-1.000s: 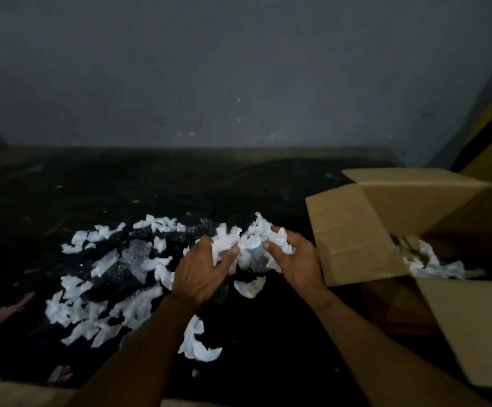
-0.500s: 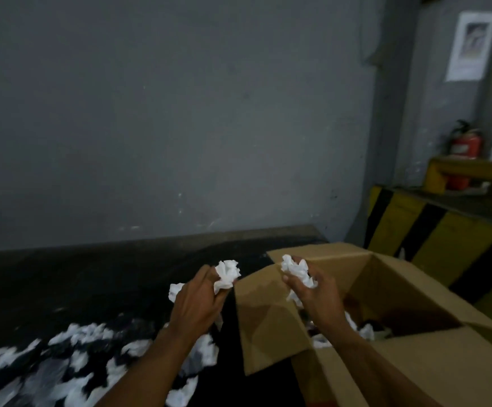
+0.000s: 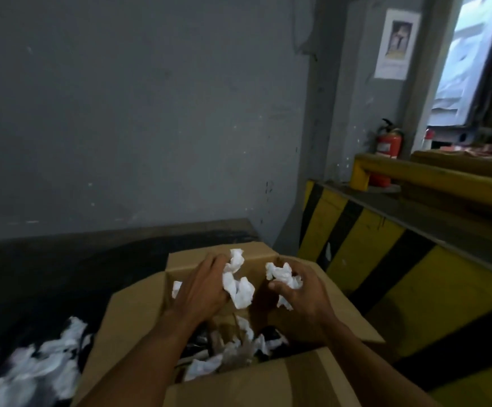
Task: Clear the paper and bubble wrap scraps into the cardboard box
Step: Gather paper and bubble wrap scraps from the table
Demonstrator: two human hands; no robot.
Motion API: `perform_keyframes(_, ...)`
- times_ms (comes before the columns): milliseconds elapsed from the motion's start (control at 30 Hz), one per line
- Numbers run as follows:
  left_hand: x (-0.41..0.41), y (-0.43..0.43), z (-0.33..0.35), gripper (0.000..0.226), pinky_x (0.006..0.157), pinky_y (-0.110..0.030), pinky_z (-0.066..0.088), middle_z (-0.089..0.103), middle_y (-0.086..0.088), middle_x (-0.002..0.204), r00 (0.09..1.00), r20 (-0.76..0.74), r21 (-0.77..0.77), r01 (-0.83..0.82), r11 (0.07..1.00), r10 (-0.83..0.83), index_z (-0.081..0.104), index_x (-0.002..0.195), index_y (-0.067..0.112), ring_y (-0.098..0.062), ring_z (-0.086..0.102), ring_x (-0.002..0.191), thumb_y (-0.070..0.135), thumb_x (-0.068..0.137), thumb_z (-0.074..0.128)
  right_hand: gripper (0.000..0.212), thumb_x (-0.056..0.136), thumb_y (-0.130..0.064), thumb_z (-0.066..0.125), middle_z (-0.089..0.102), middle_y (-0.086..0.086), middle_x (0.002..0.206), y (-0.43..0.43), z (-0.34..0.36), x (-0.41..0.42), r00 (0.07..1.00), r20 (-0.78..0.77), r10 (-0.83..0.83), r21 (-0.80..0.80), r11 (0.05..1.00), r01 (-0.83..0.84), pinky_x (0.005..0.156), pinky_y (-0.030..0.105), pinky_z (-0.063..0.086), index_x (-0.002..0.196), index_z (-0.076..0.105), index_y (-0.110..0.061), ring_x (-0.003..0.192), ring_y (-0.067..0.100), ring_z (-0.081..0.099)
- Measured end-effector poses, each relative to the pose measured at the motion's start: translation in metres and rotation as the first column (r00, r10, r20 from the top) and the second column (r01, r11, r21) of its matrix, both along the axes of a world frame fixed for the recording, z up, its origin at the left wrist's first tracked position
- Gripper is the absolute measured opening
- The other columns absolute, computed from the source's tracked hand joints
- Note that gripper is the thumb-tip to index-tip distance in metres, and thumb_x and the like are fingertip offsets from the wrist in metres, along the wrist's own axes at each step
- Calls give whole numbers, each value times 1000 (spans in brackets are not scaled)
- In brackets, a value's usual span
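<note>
Both hands hover over the open cardboard box [image 3: 139, 315]. My left hand [image 3: 200, 289] grips a bunch of crumpled white paper scraps [image 3: 237, 284], some hanging below its fingers. My right hand [image 3: 300, 292] grips another white wad [image 3: 283, 274]. Inside the box lie more white scraps with some dark bits [image 3: 236, 351]. A blurred heap of white scraps [image 3: 33, 368] stays on the dark floor at the lower left.
A grey wall stands behind. A yellow and black striped barrier [image 3: 385, 274] rises right beside the box. A red fire extinguisher [image 3: 387, 148] and a yellow rail [image 3: 415, 171] are at the back right. The box flaps stand open on all sides.
Both hands lifted handfuls of scraps from the floor heap and carried them right, now above the box opening. The view swung right with them.
</note>
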State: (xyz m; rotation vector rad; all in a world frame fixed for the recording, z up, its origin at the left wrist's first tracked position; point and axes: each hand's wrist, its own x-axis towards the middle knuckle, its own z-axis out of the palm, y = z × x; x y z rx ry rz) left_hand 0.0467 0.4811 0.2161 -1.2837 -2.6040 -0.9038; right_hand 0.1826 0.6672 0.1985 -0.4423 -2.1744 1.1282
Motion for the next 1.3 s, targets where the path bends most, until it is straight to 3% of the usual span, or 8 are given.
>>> perform_keyframes(133,3,25,-19,55,88,-36,48,42,7,126,998,-30,-11,-57,998,57,40,128,31,-13,51,106,63,84,51,36,75,-41,79,67,-20,103,23,-22,-7,994,87,71,5,997,-71,81,14,49,107,62,-43,96,-7,60)
perform_keyframes(267,-5,29,-34,63,93,-42,46,44,2,133,998,-22,-74,-66,995,64,38,135,30,-18,49,116,67,85,45,65,68,-66,73,62,-14,119,38,-44,-26,974,188,127,-4,992,-128,91,32,53,126,56,-40,107,4,60)
perform_keyframes(500,-12,38,-33,51,96,-42,44,44,0,137,993,-5,-105,-120,987,120,42,134,27,-18,50,116,56,92,44,66,72,-58,73,59,1,128,38,-31,-35,974,189,123,-73,991,-111,94,43,52,130,54,-32,113,18,58)
perform_keyframes(600,-13,30,-31,49,93,-40,45,46,-1,134,990,-18,-92,-138,986,137,44,132,24,-19,52,111,53,93,45,60,79,-42,75,57,5,130,31,-29,-44,972,179,155,-128,983,-133,97,42,50,132,54,-24,117,20,55)
perform_keyframes(833,-9,-40,-28,47,100,-39,41,50,-4,133,950,-89,-64,-306,950,300,47,132,18,-20,48,120,47,95,45,52,84,-34,72,55,7,130,-27,-27,-86,936,241,256,-128,964,-231,90,31,47,131,55,-22,117,24,55)
perform_keyframes(1033,-1,-151,-37,49,101,-36,40,54,-11,129,887,-147,-37,-448,893,439,52,130,9,-26,51,118,41,93,51,47,84,-36,71,58,3,126,-126,-25,-114,873,239,424,-140,905,-401,99,43,46,127,56,-24,115,21,55)
perform_keyframes(1167,11,-236,-43,55,102,-35,39,52,-10,132,820,-134,25,-559,829,557,51,132,10,-26,48,121,47,91,50,44,85,-39,69,53,0,129,-210,-19,-125,829,238,507,-52,859,-510,94,35,46,126,55,-31,111,17,52)
perform_keyframes(1300,23,-325,-47,55,102,-33,38,50,-7,134,774,-117,30,-623,781,622,48,134,14,-23,46,123,48,91,52,46,83,-40,71,61,3,122,-298,-16,-132,801,223,556,21,819,-574,88,27,47,124,60,-23,102,14,57)
